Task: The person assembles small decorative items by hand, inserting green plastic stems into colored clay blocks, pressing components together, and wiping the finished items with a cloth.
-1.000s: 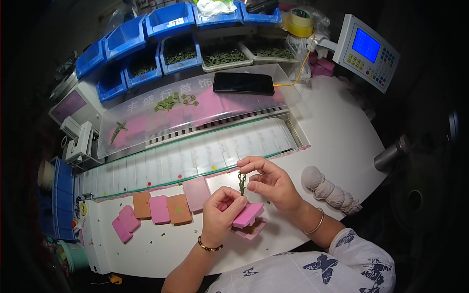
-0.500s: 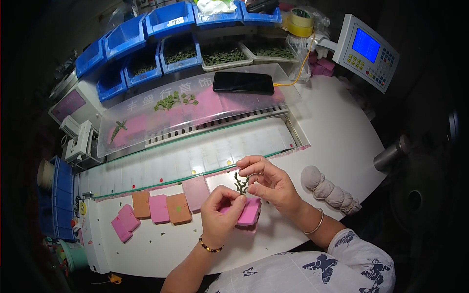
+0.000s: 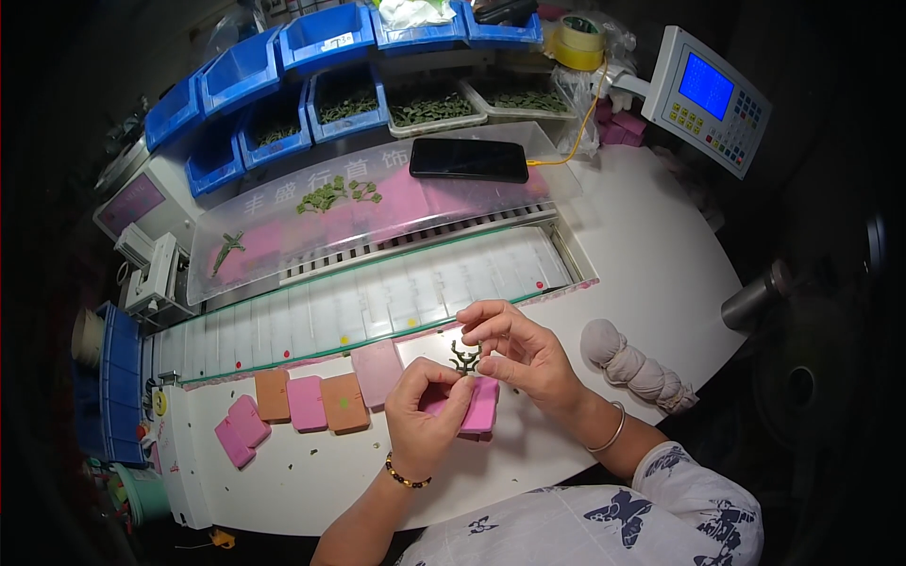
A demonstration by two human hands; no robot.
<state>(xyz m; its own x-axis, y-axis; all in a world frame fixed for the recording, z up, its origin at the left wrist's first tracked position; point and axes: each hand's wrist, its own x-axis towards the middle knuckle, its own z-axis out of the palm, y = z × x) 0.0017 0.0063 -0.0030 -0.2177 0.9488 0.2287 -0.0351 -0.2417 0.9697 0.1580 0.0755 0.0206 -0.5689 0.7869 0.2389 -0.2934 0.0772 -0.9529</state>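
My left hand (image 3: 425,406) is closed, thumb and forefinger pinching the lower end of a small dark green branched piece (image 3: 465,358). The piece stands up from the fingertips with its forked arms spread. Below and behind those fingers is a pink block (image 3: 483,406), partly covered by the hand; whether the other fingers grip it is hidden. Over on the right side of the piece, my right hand (image 3: 533,368) holds its fingers bent and apart, thumb close to the green arms. I cannot tell whether the thumb touches them.
Pink and brown blocks (image 3: 346,404) lie in a row to the left. Beyond them runs a white belt (image 3: 377,292) with coloured dots. A phone (image 3: 469,160) rests on a clear cover. Blue bins (image 3: 326,38) line the back. A wrapped cloth bundle (image 3: 634,368) lies right.
The belt's coloured dots have shifted left. The pink block has tipped slightly, so less of its underside shows. The green piece sits slightly lower; both hands stay nearly in place.
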